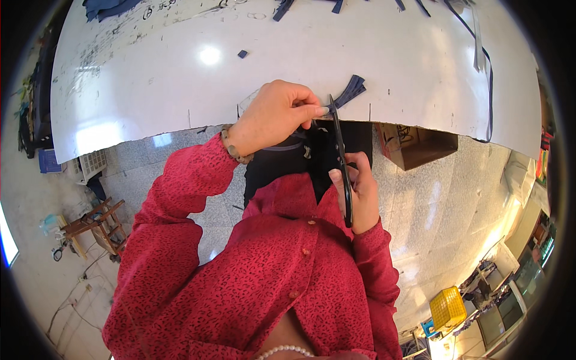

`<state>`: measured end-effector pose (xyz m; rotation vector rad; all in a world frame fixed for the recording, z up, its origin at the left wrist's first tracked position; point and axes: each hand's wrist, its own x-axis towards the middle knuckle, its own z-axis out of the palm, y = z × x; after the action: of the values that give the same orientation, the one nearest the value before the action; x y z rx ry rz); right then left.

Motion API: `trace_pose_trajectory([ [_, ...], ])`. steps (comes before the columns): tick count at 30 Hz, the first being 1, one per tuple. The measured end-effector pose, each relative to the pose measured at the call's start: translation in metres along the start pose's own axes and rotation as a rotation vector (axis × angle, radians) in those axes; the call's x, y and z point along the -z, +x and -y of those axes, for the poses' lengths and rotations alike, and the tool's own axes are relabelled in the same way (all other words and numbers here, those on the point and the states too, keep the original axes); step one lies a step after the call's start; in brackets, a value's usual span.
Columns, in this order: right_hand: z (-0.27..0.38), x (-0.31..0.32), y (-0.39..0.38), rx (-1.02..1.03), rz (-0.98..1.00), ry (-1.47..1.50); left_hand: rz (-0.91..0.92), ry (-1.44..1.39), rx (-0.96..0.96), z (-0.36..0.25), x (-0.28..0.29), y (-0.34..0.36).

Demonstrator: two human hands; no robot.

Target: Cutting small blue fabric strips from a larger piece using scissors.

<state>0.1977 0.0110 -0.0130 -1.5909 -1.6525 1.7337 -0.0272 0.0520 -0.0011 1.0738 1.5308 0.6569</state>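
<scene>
My left hand [273,114] is closed in a pinch at the table's near edge, holding one end of a bundle of dark blue fabric strips [350,91]. The strips fan out to the right over the white table [156,78]. In my right hand [363,195] is a pair of black scissors [341,147], pointing away from me. Their blades reach up to the strips just beside my left fingertips; whether the blades are parted cannot be made out. A small dark blue fabric square [242,54] lies on the table beyond my left hand.
More dark blue strips [283,9] lie along the table's far side, and a long dark strip [489,90] hangs over its right part. Below the edge stands an open brown box [414,147]. A wooden stool [99,225] is at left, a yellow basket [447,308] at lower right.
</scene>
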Motion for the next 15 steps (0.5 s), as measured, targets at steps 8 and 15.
trace_pose_trajectory([
  [8, 0.012, 0.004, 0.008, 0.289, 0.112, 0.613, 0.157, -0.250, 0.069, -0.006, -0.001, -0.034],
  [15, 0.035, -0.007, 0.021, 0.306, -0.111, 0.450, 0.154, -0.290, 0.039, -0.005, -0.014, -0.043],
])
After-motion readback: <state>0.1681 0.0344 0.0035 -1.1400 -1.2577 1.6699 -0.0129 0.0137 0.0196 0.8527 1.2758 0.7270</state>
